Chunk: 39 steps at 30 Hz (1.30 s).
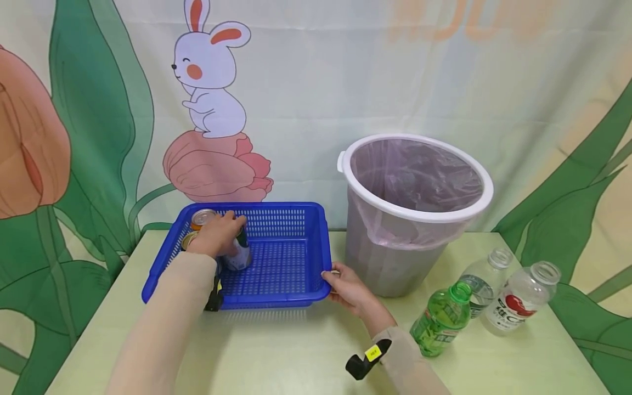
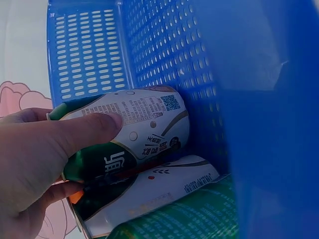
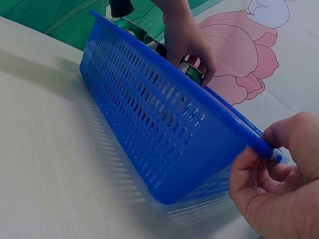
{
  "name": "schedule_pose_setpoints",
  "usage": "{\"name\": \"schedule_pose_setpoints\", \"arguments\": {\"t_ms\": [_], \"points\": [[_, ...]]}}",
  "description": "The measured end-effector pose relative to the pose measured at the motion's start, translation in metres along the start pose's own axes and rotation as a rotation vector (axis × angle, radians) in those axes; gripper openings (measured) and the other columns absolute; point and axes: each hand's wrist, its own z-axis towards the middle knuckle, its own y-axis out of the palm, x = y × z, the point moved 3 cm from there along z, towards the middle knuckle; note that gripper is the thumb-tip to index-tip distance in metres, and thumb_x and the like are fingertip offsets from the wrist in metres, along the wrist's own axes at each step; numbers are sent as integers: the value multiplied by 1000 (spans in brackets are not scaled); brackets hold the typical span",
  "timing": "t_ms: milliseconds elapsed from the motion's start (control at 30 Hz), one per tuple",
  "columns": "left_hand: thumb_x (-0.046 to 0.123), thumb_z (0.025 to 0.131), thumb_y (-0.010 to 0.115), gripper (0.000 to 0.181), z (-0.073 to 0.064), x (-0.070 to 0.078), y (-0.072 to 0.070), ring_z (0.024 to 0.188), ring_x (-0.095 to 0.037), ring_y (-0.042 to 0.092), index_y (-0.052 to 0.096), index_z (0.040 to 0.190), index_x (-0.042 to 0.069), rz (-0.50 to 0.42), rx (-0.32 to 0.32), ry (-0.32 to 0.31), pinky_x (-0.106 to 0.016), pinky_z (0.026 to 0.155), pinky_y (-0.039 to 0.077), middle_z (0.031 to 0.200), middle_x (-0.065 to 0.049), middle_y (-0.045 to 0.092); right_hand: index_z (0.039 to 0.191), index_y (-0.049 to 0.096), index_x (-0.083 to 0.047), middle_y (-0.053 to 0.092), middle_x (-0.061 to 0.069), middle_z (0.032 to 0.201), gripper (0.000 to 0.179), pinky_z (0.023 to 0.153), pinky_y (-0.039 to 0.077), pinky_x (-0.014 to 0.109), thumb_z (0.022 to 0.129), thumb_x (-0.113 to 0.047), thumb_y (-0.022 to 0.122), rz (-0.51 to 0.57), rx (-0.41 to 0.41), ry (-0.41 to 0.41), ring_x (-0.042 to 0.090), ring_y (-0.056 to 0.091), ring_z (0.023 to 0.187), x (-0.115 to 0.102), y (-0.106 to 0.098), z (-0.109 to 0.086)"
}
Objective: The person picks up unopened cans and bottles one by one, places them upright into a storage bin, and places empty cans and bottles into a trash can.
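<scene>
A blue plastic basket [image 1: 276, 298] sits on the table, with several drink cans standing in its left end. My left hand [image 1: 217, 235] reaches in over them and grips a green and white can [image 2: 149, 117] near its top, thumb along its side. A second white and dark green can [image 2: 149, 191] and a green can [image 2: 199, 214] stand beside it in the left wrist view. In the head view, the hand partly hides the cans. At the opposite end, my right hand [image 1: 349, 288] pinches the basket's right rim, thumb above and fingers below.
A grey bin [image 1: 390, 263] with a white rim and a pinkish liner stands behind the right hand. To its right are a green bottle [image 1: 441, 318], a clear bottle [image 1: 481, 282] and a wide-mouthed clear bottle [image 1: 520, 299], all uncapped. A printed cloth [image 1: 306, 109] hangs behind the table.
</scene>
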Motion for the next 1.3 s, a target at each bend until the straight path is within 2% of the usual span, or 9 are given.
{"name": "schedule_pose_setpoints", "arguments": {"t_ms": [233, 433, 667, 933, 1100, 1300], "points": [[15, 71, 78, 70, 6, -1, 0, 118, -44, 43, 45, 132, 5, 30, 15, 15, -63, 98, 32, 126, -24, 47, 108, 43, 4, 61, 5, 80, 17, 60, 46, 23, 94, -5, 44, -11, 16, 3, 8, 57, 61, -1, -1, -1], [17, 70, 79, 72, 13, -1, 0, 114, -42, 47, 45, 132, 3, 92, 17, 18, -60, 96, 37, 124, -24, 50, 108, 43, 4, 60, 1, 76, 17, 59, 46, 23, 94, -5, 44, -16, 17, 3, 8, 57, 61, -1, -1, 0], [15, 71, 78, 70, 18, -3, -1, 115, -42, 47, 45, 131, 2, 89, 8, 12, -59, 97, 37, 124, -24, 49, 110, 42, 6, 60, 0, 75, 19, 58, 46, 22, 94, -5, 43, -6, 9, 1, 8, 57, 61, -2, 0, -1], [15, 70, 78, 70, 20, -2, -2, 114, -42, 47, 45, 130, 2, 113, 40, 9, -57, 100, 35, 124, -25, 49, 108, 42, 5, 60, 1, 76, 18, 57, 45, 22, 94, -5, 43, -3, 10, -1, 8, 57, 61, -2, 0, -1], [14, 73, 76, 68, 25, -4, 2, 116, -44, 44, 44, 131, 2, 113, 37, 2, -59, 101, 33, 126, -25, 47, 110, 42, 6, 61, 4, 79, 20, 59, 46, 22, 93, -6, 45, -13, 10, 3, 8, 57, 62, -1, 0, -1], [12, 75, 74, 67, 29, -6, 7, 116, -46, 43, 42, 133, 3, 116, 65, -18, -60, 100, 33, 128, -26, 45, 112, 41, 8, 60, 0, 76, 22, 58, 46, 21, 93, -5, 44, -9, 7, 3, 8, 57, 62, 0, -1, 0]]}}
